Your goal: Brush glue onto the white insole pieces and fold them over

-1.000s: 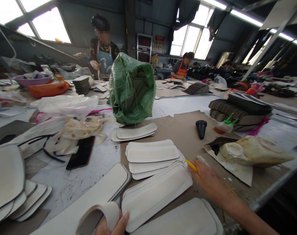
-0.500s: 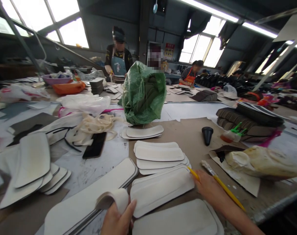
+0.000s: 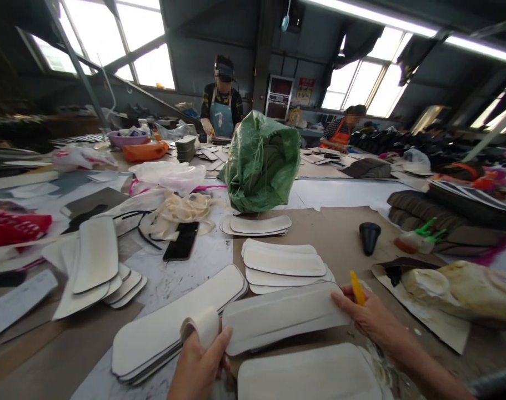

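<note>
My left hand (image 3: 203,358) is closed on a curled white strip (image 3: 206,325), its thumb against the left end of a long white panel (image 3: 281,314). The panel's right end is pinched by my right hand (image 3: 367,311), and the panel is slightly raised at that side. A yellow tool end (image 3: 356,289) sticks up between the right fingers; the rest of it is hidden. Left of the panel lies a stack of longer white panels (image 3: 173,316). Another white panel (image 3: 306,375) lies nearest me, and a fanned white pile (image 3: 284,260) is just beyond.
A green sack (image 3: 263,166) stands mid-table. A phone (image 3: 181,241) and cream fabric strips (image 3: 181,208) lie left of it. On the right are a black cone (image 3: 369,238), a yellowed plastic bag (image 3: 456,286) and dark stacked pieces (image 3: 440,216). Two people work across the table.
My right hand has shifted onto the panel's right end and lifted it slightly. The yellow tool end now points upward. My left hand keeps the curled strip. The view has turned left.
</note>
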Available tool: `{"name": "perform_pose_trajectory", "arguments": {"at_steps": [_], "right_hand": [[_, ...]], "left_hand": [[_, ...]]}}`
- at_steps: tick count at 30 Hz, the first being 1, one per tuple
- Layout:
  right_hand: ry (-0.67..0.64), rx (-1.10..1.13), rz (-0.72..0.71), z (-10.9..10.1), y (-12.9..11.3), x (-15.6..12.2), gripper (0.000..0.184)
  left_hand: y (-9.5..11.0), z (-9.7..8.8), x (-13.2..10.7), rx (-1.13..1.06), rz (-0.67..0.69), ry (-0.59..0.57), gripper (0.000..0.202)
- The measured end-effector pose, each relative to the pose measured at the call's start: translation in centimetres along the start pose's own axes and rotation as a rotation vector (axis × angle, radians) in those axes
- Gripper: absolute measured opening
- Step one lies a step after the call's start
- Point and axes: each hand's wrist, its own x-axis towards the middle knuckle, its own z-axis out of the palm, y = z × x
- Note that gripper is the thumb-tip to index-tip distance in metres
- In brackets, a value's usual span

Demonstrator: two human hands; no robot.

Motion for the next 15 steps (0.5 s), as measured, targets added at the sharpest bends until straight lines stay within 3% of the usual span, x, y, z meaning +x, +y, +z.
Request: {"name": "perform_pose_trajectory", "arguments": {"at_steps": [3,11,15], "right_hand": [[-0.080,0.001,-0.033,-0.4,-0.4,-0.4,0.037],[-0.055,-0.159,-0.146,-1.4,-0.6,-2.2,0.032],[-0.025,-0.199,-0.190,-1.8,-0.6,-2.6,0.029]], "left_hand": [[-0.3,-0.2,0.1,-0.005,-0.013,-0.019,0.040],[0.5,-0.6,-0.7,-0.098,-0.080,-0.136,0.042],[0.7,-0.6,-1.1,-0.149,-0.141,-0.139,0.044]]}}
